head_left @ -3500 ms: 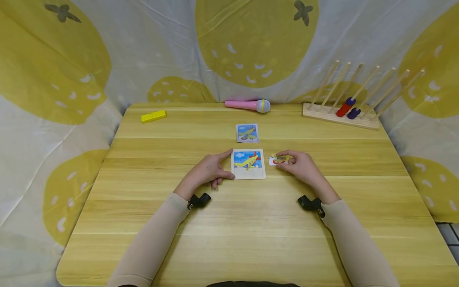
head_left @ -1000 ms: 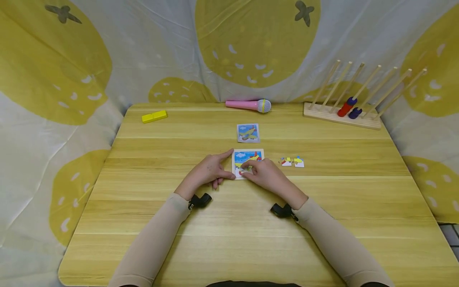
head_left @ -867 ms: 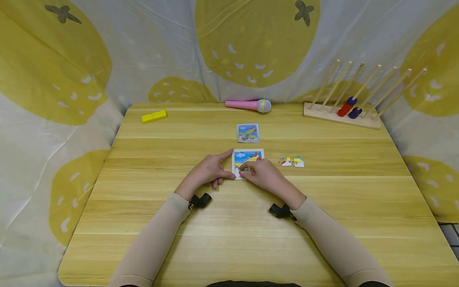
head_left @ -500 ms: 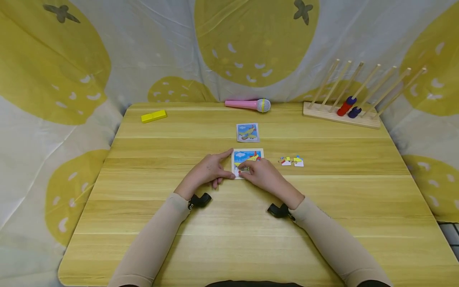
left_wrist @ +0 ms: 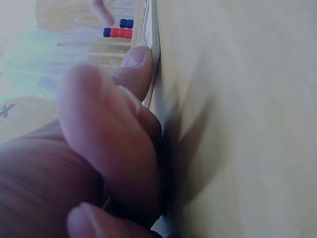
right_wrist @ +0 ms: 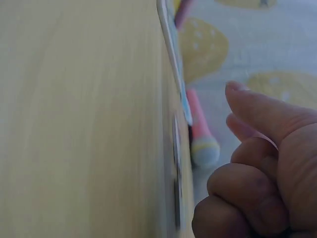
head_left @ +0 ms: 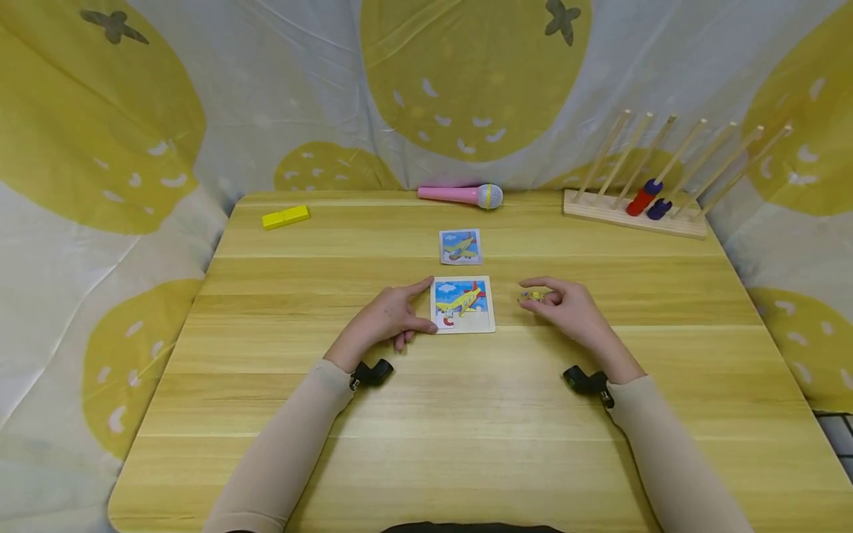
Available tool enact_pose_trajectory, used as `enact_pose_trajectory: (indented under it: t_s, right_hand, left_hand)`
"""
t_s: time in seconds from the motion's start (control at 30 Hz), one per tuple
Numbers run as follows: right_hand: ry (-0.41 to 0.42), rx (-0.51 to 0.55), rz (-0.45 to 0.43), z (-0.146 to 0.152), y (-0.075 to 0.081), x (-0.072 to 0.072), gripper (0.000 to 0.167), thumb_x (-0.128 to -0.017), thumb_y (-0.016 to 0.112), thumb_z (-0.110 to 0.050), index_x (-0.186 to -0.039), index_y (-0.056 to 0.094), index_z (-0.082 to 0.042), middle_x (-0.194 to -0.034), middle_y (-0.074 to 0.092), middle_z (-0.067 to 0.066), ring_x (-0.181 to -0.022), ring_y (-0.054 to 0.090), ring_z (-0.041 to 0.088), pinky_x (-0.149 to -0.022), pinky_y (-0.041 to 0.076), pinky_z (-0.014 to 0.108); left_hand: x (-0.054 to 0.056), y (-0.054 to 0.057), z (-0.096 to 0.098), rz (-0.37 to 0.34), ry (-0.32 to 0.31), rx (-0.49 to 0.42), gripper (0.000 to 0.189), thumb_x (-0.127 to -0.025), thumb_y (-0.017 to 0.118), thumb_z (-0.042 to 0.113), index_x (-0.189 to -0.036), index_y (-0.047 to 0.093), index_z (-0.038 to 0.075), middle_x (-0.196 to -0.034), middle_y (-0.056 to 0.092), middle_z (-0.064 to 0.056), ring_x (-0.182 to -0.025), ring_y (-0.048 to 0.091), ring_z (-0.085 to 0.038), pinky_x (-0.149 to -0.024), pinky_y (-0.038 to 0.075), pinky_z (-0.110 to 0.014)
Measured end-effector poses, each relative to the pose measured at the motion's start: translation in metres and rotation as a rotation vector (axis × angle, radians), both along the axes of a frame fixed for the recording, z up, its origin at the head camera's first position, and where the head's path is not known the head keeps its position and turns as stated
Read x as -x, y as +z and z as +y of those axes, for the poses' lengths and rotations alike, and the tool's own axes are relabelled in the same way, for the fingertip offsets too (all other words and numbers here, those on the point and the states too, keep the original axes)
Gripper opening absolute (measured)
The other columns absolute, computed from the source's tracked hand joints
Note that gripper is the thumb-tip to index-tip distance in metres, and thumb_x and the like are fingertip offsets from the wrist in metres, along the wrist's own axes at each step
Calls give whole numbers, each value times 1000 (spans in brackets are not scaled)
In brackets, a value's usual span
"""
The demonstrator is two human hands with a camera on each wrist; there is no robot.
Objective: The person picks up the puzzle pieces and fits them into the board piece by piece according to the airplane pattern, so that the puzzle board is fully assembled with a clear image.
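Observation:
A small jigsaw board (head_left: 480,323) with a yellow airplane picture lies on the table, its lower right part bare. At the board's lower left sits a jigsaw piece (head_left: 448,321) with a red and white print. My left hand (head_left: 389,314) touches the board's left side, index fingertip at the upper corner and thumb at the lower one. To the right, my right hand (head_left: 566,307) hovers over loose jigsaw pieces (head_left: 533,296), partly covering them. Its thumb and index finger stand apart in the right wrist view, while the other fingers curl in.
Behind the board lies a matching airplane picture card (head_left: 460,246). A pink toy microphone (head_left: 460,195) is at the back edge, a yellow block (head_left: 286,217) at the back left. A wooden peg rack (head_left: 633,216) with red and blue rings stands back right, before a patterned curtain (head_left: 320,89).
My right hand set a jigsaw piece into the board's lower left, let go of it and moved right to the loose pieces. My left hand stays at the board's edge.

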State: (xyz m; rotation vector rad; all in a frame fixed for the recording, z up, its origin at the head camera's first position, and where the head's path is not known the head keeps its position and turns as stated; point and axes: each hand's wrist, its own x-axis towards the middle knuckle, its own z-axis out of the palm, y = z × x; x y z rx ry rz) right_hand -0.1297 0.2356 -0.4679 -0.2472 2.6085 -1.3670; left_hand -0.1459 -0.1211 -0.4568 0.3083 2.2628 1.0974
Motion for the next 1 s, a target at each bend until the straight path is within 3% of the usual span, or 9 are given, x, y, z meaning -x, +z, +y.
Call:
enact_pose_trajectory:
  t_s: [0.13,0.3,0.7,1.0]
  right_hand:
    - [-53,-9,-61,27,-3,0,47,-96,80,-42,-137,71,-19,-56,30,-9,-49,23,7,-46,24,26]
    - [-54,-35,-100,35,-3,2,49,-96,80,-39,-138,70,-17,-55,34,-9,-49,24,7,-46,24,25]
    - [-27,-183,-16,27,-3,4,42,-97,81,-34,-133,74,-13,-57,37,-8,-51,29,7,-49,27,25]
    - [-37,-231,8,25,-5,3,39,-97,81,-34,-129,76,-13,-60,39,-6,-55,32,11,-53,29,27]
  left_hand:
    - [0,0,-1,-11,4,-2,102,-89,88,35,-170,26,33,-56,63,-6,-42,61,-20,-48,58,-37]
    - [1,0,-1,-26,9,-5,102,-89,88,35,-170,25,34,-56,63,-6,-42,61,-20,-49,59,-38]
    - [1,1,-1,-33,7,-3,102,-90,87,34,-170,25,34,-56,63,-6,-42,61,-19,-48,58,-37]
    - [1,0,0,-28,5,-9,102,-89,88,35,-170,26,34,-56,64,-6,-42,61,-20,-48,58,-37]
